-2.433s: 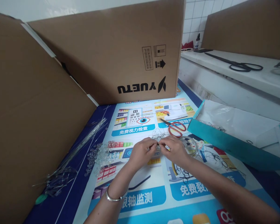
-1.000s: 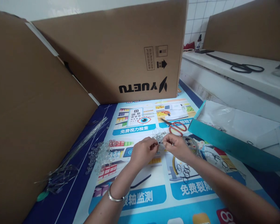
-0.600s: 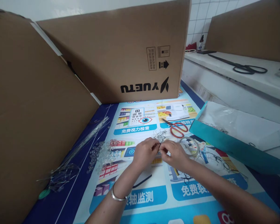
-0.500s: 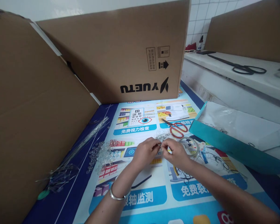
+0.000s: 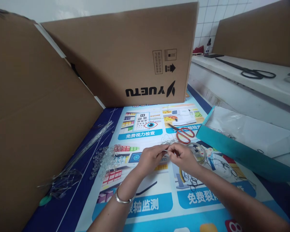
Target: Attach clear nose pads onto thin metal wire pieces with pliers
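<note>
My left hand (image 5: 151, 158) and my right hand (image 5: 183, 157) meet fingertip to fingertip over a printed poster mat (image 5: 157, 199), both pinching one small thin metal wire piece (image 5: 168, 151) between them. A silver bangle (image 5: 122, 199) circles my left wrist. Just beyond my fingers lies a small tangle of wire hooks (image 5: 168, 140). A heap of clear beads (image 5: 106, 159) sits left of my left hand. Several dark small rings (image 5: 190, 178) lie under my right wrist.
Red-handled scissors (image 5: 182, 133) and a clear ring (image 5: 199, 151) lie behind my right hand. A bundle of long wires (image 5: 84, 149) runs along the left cardboard wall (image 5: 33, 122). A YUETU carton (image 5: 125, 54) stands behind. A teal box (image 5: 239, 141) lies right; black scissors (image 5: 252, 73) rest on the white ledge.
My hands stay together on the wire piece, with small shifts of the fingers; the right hand drew back in after being slightly apart. The view drifted a little.
</note>
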The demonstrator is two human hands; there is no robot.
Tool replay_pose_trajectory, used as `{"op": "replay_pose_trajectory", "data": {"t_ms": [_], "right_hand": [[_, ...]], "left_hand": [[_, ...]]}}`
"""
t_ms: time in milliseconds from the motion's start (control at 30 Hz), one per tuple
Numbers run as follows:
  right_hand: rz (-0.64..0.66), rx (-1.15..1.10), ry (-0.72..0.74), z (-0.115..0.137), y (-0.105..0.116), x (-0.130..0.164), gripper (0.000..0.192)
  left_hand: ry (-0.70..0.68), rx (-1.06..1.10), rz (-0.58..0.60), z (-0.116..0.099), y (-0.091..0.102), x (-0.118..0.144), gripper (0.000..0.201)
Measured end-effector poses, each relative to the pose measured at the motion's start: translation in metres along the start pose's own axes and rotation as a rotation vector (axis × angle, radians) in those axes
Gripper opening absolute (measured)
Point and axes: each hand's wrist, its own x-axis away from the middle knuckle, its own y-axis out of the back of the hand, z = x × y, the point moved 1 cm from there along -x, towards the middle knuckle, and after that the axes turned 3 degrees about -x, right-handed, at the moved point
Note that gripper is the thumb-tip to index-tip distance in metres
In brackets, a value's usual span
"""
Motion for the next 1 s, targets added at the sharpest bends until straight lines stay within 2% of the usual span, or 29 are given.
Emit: {"op": "replay_pose_trajectory", "data": {"t_ms": [133, 200, 267, 400, 600, 767, 833, 1000], "right_hand": [[0.015, 0.276, 0.27, 0.003, -0.007, 0.007, 0.009], [0.039, 0.355, 0.35, 0.004, -0.011, 0.011, 0.008], [0.034, 0.376, 0.372, 0.004, -0.013, 0.012, 0.009], [-0.04, 0.279, 0.263, -0.002, -0.012, 0.009, 0.01], [-0.084, 0.274, 0.192, -0.007, -0.01, 0.008, 0.008], [-0.093, 0.271, 0.171, -0.003, -0.01, 0.009, 0.003], [-0.114, 0.281, 0.144, -0.002, -0.01, 0.008, 0.005], [-0.151, 0.292, -0.029, 0.0, -0.01, 0.009, 0.014]], "left_hand": [[-0.027, 0.004, -0.024, 0.001, -0.001, 0.002, 0.035], [-0.044, 0.002, -0.04, 0.0, -0.002, 0.003, 0.036], [-0.049, 0.018, -0.072, -0.001, -0.003, 0.003, 0.035], [0.008, 0.032, -0.192, -0.002, -0.006, 0.003, 0.027], [0.108, 0.102, -0.248, -0.004, -0.015, 0.005, 0.03], [0.19, 0.217, -0.272, -0.007, -0.017, 0.006, 0.025], [0.185, 0.208, -0.274, -0.008, -0.017, 0.006, 0.026], [0.097, 0.08, -0.297, -0.007, -0.021, 0.009, 0.026]]}}
